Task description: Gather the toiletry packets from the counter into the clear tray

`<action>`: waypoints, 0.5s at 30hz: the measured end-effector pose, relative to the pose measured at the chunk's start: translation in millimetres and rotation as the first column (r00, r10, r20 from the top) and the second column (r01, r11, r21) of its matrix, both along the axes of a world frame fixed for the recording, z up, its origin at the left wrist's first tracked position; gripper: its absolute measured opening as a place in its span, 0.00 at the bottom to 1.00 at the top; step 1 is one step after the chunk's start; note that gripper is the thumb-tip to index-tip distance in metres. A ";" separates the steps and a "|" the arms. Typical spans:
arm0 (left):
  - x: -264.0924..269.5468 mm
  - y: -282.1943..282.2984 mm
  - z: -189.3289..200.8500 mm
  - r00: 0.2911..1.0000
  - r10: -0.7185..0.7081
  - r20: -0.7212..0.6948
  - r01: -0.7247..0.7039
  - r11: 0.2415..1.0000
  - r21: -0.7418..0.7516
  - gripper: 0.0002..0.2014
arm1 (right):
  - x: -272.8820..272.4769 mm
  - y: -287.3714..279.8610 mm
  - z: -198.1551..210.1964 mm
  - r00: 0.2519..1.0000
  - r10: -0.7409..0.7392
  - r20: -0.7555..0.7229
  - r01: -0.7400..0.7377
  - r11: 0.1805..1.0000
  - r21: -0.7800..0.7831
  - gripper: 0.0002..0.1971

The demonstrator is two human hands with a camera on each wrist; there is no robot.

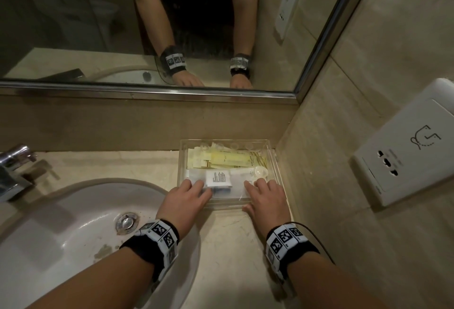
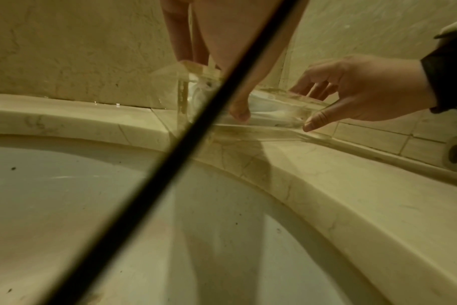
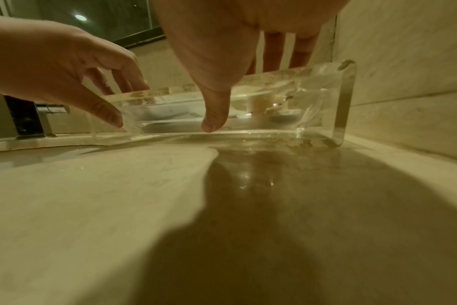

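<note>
The clear tray [image 1: 275,161] sits in the counter's back right corner against both walls. Inside lie yellow packets [image 1: 228,158] at the back and a printed white packet [image 1: 218,179] and a white tube [image 1: 242,173] nearer me. My left hand [image 1: 196,189] reaches over the tray's near left wall, fingers inside on the white packets. My right hand [image 1: 258,194] does the same at the near right. In the right wrist view my right hand [image 3: 222,82] has its thumb against the outside of the tray [image 3: 344,99], fingers inside. My left hand [image 3: 78,72] pinches the left corner.
A white sink [image 1: 61,230] with a metal drain [image 1: 126,222] lies left of the hands, a chrome faucet [image 1: 12,171] at far left. A mirror [image 1: 172,26] runs along the back wall. A wall socket [image 1: 405,161] is on the right wall. A black cable [image 2: 170,154] crosses the left wrist view.
</note>
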State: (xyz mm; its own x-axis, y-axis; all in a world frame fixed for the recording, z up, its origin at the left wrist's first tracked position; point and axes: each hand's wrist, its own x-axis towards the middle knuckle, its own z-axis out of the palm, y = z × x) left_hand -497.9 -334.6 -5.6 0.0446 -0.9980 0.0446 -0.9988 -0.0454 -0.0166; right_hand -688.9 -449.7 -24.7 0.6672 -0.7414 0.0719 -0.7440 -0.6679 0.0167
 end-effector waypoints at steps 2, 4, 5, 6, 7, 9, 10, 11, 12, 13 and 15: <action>-1.0 -0.2 0.3 1.000 0.022 -0.001 -0.022 1.000 0.016 0.33 | 0.5 0.7 -1.2 1.000 -0.017 -0.001 0.017 1.000 0.009 0.33; -4.4 0.8 4.0 0.999 0.047 -0.019 -0.046 0.998 0.053 0.32 | 2.1 2.8 0.2 0.999 -0.034 -0.016 0.034 0.999 0.021 0.33; -7.2 1.7 6.6 0.998 0.054 -0.035 -0.051 0.995 0.084 0.31 | 3.3 4.3 2.7 0.999 -0.039 -0.029 0.040 0.999 0.034 0.32; -10.4 2.7 10.0 0.996 0.071 -0.047 -0.066 0.992 0.110 0.30 | 5.0 6.0 5.5 0.998 -0.040 -0.040 0.042 0.998 0.054 0.31; -13.6 4.9 12.0 0.994 0.097 -0.049 -0.090 0.986 0.140 0.30 | 6.6 9.3 7.6 0.998 -0.042 -0.051 0.046 0.996 0.080 0.30; -16.9 5.9 13.0 0.992 0.116 -0.047 -0.107 0.980 0.165 0.31 | 9.6 12.8 11.1 0.996 -0.064 -0.057 0.069 0.994 0.089 0.29; -17.5 6.8 16.8 0.989 0.128 -0.080 -0.112 0.978 0.175 0.33 | 11.8 16.3 14.3 0.995 -0.084 -0.059 0.090 0.991 0.104 0.29; -16.0 7.2 17.1 0.985 0.140 -0.106 -0.118 0.976 0.185 0.35 | 13.3 18.9 15.7 0.993 -0.098 -0.059 0.104 0.988 0.110 0.31; -14.5 9.3 22.9 0.979 0.146 -0.141 -0.114 0.971 0.209 0.36 | 14.8 22.4 19.0 0.992 -0.110 -0.067 0.118 0.985 0.129 0.33; -12.6 12.7 26.1 0.974 0.151 -0.166 -0.112 0.968 0.226 0.35 | 14.9 26.6 19.4 0.991 -0.121 -0.064 0.129 0.982 0.137 0.35; -11.6 25.9 41.8 0.955 0.189 -0.229 -0.121 0.952 0.280 0.31 | 14.8 38.5 27.1 0.989 -0.131 -0.065 0.141 0.973 0.184 0.35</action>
